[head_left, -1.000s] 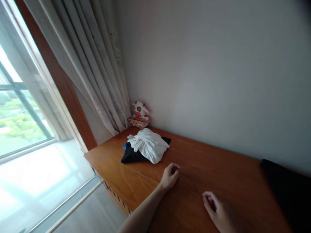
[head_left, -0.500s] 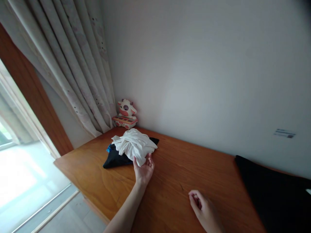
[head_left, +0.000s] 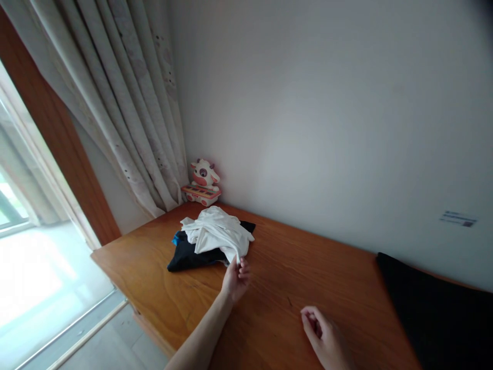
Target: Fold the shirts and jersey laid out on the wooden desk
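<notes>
A crumpled white cloth point(head_left: 217, 231) lies on top of a dark cloth point(head_left: 188, 256) towards the left of the wooden table point(head_left: 277, 277). My left hand point(head_left: 236, 280) pinches the near edge of the white cloth between thumb and fingers. To the right, my right hand point(head_left: 319, 329) is just above or on the table with its fingers curled together, and nothing shows in it. A bit of blue fabric point(head_left: 176, 238) pokes out at the left of the pile.
A toy cow with a keyboard point(head_left: 203, 182) stands in the back corner by the curtain point(head_left: 127, 113). Black fabric point(head_left: 431, 308) covers the right part of the table. A wall runs along the back edge.
My left hand has closed on the near edge of the white cloth, which now stretches to the fingers. The right hand keeps its curled pose. The view has shifted slightly.
</notes>
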Demonstrator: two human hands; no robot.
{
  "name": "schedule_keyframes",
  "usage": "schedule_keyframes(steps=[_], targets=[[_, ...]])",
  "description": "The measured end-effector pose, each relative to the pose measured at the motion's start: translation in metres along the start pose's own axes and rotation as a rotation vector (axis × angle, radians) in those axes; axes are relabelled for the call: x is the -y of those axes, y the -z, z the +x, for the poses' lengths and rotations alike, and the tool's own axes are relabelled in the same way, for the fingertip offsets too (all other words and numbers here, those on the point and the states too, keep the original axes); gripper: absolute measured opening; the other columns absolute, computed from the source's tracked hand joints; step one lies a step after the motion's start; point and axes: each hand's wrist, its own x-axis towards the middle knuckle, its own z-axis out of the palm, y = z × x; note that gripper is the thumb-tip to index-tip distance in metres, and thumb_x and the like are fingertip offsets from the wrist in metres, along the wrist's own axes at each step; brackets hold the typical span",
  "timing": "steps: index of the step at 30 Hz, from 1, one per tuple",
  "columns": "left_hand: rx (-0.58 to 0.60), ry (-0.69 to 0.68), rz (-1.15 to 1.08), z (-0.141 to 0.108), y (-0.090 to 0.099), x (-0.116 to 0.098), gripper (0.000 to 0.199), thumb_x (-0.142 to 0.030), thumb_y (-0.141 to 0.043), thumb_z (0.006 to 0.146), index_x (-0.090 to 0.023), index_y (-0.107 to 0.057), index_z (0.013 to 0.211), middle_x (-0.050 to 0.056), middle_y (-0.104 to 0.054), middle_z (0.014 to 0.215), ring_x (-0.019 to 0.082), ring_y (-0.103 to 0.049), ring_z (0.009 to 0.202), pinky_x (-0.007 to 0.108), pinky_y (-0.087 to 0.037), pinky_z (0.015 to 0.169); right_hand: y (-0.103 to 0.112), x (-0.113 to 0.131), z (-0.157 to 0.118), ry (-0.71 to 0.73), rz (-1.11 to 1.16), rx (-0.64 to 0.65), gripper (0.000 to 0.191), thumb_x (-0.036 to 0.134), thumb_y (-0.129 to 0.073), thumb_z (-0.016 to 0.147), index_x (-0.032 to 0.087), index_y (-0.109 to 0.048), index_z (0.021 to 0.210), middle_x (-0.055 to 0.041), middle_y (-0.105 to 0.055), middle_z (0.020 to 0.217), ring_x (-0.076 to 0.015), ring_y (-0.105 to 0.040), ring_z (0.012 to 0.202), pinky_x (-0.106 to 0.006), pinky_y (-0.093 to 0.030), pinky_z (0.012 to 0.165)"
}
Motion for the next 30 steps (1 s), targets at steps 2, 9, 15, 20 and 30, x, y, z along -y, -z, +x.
schedule_keyframes(steps=[2,9,15,20,30], targets=[[-0.005,0.132,0.088,-0.004,0.001,0.01,0.036,-0.036,-0.062,0.094,-0.015,-0.052,0.067,-0.004,-0.046,0.056,0.002,-0.039,0.04,0.009,-0.018,0.032,0.0,0.0,0.0,-0.005,0.013,0.013,0.041,0.06,-0.051,0.089,0.024,-0.069,0.085,-0.0064,-0.072,0.072,-0.0198,-0.069,0.062,-0.026,-0.055,0.06],[0.283,0.469,0.856,-0.032,-0.006,0.041,0.057,-0.065,-0.051,0.087,-0.013,-0.062,0.068,0.009,-0.066,0.063,0.011,-0.052,0.045,0.016,-0.018,0.034,0.002,0.002,0.001,-0.015,0.049,0.03,0.043,0.062,-0.05,0.089,0.024,-0.069,0.087,-0.0075,-0.075,0.077,-0.0205,-0.071,0.065,-0.026,-0.056,0.061],[0.259,-0.572,1.73,-0.04,-0.051,-0.016,0.032,-0.048,-0.061,0.09,-0.019,-0.068,0.1,0.009,-0.072,0.096,0.019,-0.065,0.085,0.031,-0.051,0.077,0.004,0.007,0.001,-0.017,0.014,0.025,0.046,0.063,-0.047,0.091,0.023,-0.069,0.087,-0.0054,-0.073,0.073,-0.0182,-0.068,0.06,-0.025,-0.053,0.058],[-0.55,-0.943,2.241,-0.01,-0.063,-0.094,0.057,-0.053,-0.064,0.084,-0.013,-0.06,0.124,0.025,-0.053,0.141,0.044,-0.046,0.133,0.058,-0.038,0.105,0.004,0.007,0.0,-0.005,0.042,0.01,0.044,0.062,-0.048,0.091,0.023,-0.068,0.086,-0.0047,-0.071,0.071,-0.0183,-0.067,0.059,-0.026,-0.052,0.056],[-0.098,-0.755,1.615,-0.022,-0.087,-0.048,0.015,-0.037,-0.068,0.086,-0.023,-0.065,0.091,0.003,-0.07,0.084,0.028,-0.066,0.093,0.034,-0.046,0.087,-0.005,-0.006,-0.002,0.03,0.15,-0.149,0.051,0.055,-0.063,0.088,0.021,-0.055,0.125,0.0027,-0.062,0.073,-0.0145,-0.057,0.054,-0.027,-0.053,0.056]])
